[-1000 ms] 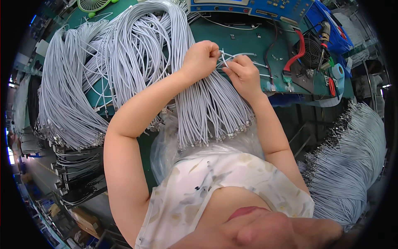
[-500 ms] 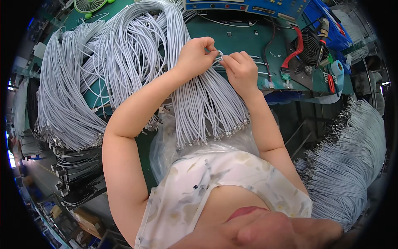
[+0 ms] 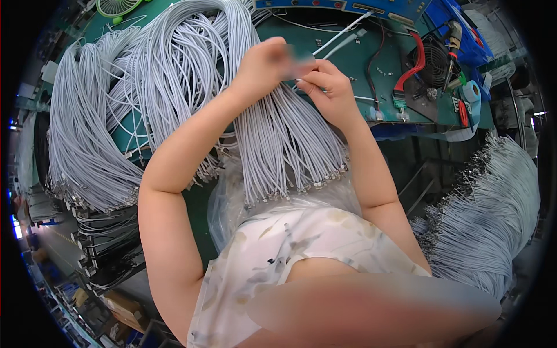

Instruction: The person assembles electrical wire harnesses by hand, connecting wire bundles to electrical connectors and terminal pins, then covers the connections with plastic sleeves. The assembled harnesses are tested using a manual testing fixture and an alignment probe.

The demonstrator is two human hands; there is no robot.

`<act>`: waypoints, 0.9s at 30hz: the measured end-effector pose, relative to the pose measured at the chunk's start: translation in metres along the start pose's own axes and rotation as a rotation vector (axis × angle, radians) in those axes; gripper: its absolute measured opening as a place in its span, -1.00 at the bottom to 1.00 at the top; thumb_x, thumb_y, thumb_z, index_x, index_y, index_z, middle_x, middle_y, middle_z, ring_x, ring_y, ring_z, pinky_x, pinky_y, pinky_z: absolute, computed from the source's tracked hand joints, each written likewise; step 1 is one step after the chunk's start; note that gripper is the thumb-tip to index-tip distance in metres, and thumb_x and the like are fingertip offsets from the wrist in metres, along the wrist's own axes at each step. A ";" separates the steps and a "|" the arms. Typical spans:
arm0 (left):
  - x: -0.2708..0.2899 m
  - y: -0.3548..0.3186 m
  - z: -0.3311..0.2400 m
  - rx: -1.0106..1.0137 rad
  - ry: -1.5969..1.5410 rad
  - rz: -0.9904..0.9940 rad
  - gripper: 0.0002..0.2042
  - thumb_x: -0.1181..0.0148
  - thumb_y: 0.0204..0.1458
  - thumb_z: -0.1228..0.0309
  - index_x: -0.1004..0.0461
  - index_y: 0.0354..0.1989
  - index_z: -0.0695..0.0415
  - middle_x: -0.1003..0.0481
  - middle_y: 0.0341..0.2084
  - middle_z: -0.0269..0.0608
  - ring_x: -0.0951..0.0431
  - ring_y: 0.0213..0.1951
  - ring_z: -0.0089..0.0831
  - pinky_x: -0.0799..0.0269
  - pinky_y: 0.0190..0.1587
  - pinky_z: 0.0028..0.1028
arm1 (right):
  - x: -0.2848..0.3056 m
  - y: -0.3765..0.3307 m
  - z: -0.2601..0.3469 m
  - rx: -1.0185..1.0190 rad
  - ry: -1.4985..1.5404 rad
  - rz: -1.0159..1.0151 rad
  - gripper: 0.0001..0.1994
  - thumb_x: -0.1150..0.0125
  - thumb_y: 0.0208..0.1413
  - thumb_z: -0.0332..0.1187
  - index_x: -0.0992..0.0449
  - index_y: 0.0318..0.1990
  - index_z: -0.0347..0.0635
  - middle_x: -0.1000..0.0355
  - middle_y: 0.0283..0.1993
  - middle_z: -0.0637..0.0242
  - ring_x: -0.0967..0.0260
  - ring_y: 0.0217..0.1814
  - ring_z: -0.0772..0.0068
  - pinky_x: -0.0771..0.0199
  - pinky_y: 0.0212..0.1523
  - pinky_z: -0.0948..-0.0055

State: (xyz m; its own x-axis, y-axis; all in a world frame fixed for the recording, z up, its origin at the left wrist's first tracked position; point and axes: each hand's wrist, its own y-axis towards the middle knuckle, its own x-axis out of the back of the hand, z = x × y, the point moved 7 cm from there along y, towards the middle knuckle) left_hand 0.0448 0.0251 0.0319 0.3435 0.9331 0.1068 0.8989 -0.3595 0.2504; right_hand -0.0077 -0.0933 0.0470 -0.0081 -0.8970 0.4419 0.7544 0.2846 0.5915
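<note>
My left hand (image 3: 262,68) is closed with bent fingers, above a thick bundle of white cables (image 3: 287,145). A blurred patch hides its fingertips. Close beside it, my right hand (image 3: 329,93) pinches with thumb and fingers at the same spot. Two white cables (image 3: 342,35) stick out from between the hands towards the back right, their ends near a blue instrument box (image 3: 383,10). Which fingers hold which cable is hard to make out. The bundle below hangs over the table's near edge, with small metal connectors (image 3: 316,181) at its ends.
More white cable bundles (image 3: 87,127) lie on the green table (image 3: 348,64) at the left. Towards the right are a red ribbon of wires (image 3: 413,69), a black round fan (image 3: 432,65) and a blue bin (image 3: 441,23). A large cable heap (image 3: 481,214) hangs at the lower right.
Both hands have shifted slightly left, the left one also up. Two white cables now extend from them to the back right, where they did not show before.
</note>
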 end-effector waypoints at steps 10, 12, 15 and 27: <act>0.004 -0.001 -0.011 -0.075 0.274 -0.032 -0.86 -0.10 -0.18 0.60 -0.25 -0.65 0.27 -0.42 -0.65 -0.25 -0.46 -0.56 -0.58 -0.35 -0.54 -0.62 | 0.005 0.003 -0.027 -0.414 0.062 0.088 -0.92 -0.11 -0.11 -0.46 -0.45 -0.44 -0.29 -0.37 -0.32 0.26 -0.32 -0.28 0.42 -0.29 -0.29 0.53; 0.015 0.005 0.007 0.101 -0.037 -0.081 -0.83 -0.09 -0.19 0.62 -0.21 -0.67 0.26 -0.40 -0.69 -0.23 -0.46 -0.59 -0.56 -0.34 -0.57 -0.61 | -0.002 0.004 0.001 0.033 -0.133 0.141 -0.93 -0.08 -0.07 -0.49 -0.41 -0.47 -0.31 -0.37 -0.24 0.31 -0.28 -0.24 0.53 -0.27 -0.30 0.61; 0.007 0.004 0.006 0.048 0.117 -0.014 -0.86 -0.10 -0.21 0.60 -0.25 -0.65 0.28 -0.41 -0.71 -0.23 -0.45 -0.59 -0.57 -0.34 -0.56 -0.59 | -0.002 -0.001 0.010 0.021 0.044 0.071 -0.94 -0.05 -0.05 -0.50 -0.39 -0.49 -0.31 -0.35 -0.16 0.26 -0.27 -0.16 0.50 -0.29 -0.26 0.54; -0.068 0.001 -0.060 -0.299 0.570 0.158 -0.69 -0.19 -0.24 0.25 -0.44 -0.36 0.19 -0.45 -0.64 -0.17 -0.46 -0.52 -0.24 -0.34 -0.45 -0.38 | 0.076 -0.001 0.027 0.063 0.307 -0.497 -0.92 0.05 0.04 -0.53 -0.38 -0.38 -0.34 -0.29 -0.15 0.16 -0.28 -0.11 0.37 -0.29 -0.05 0.37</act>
State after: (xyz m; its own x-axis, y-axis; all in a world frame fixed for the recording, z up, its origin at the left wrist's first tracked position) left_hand 0.0061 -0.0393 0.0825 0.1934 0.7472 0.6359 0.7071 -0.5555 0.4376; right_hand -0.0261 -0.1524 0.0980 -0.1533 -0.9822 -0.1085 0.6683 -0.1839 0.7208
